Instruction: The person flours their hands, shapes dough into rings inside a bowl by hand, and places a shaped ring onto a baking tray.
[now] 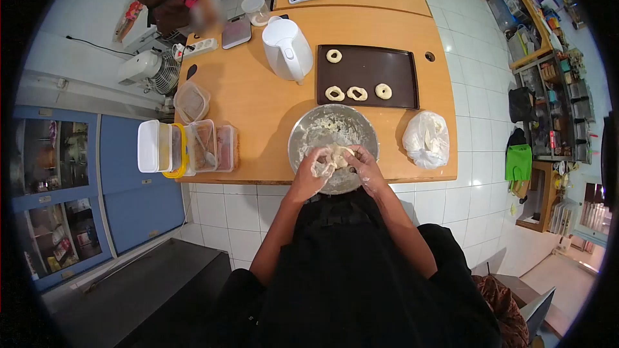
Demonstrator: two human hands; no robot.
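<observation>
Dough (336,156) is pinched in left hand (316,169) and right hand (366,169) fingers over near bowl (299,136); work evenly (messy stuff!).

Both hands (343,166) hold sticky dough (338,156) over a metal bowl (333,130).

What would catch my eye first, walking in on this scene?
Probably the two flour-smeared hands, left hand and right hand, working sticky dough over a metal bowl at the table's near edge. Next, the dark tray just beyond it, with four pale dough rings, three along its near side and one at the far left. The tall white kettle stands left of the tray.
</observation>
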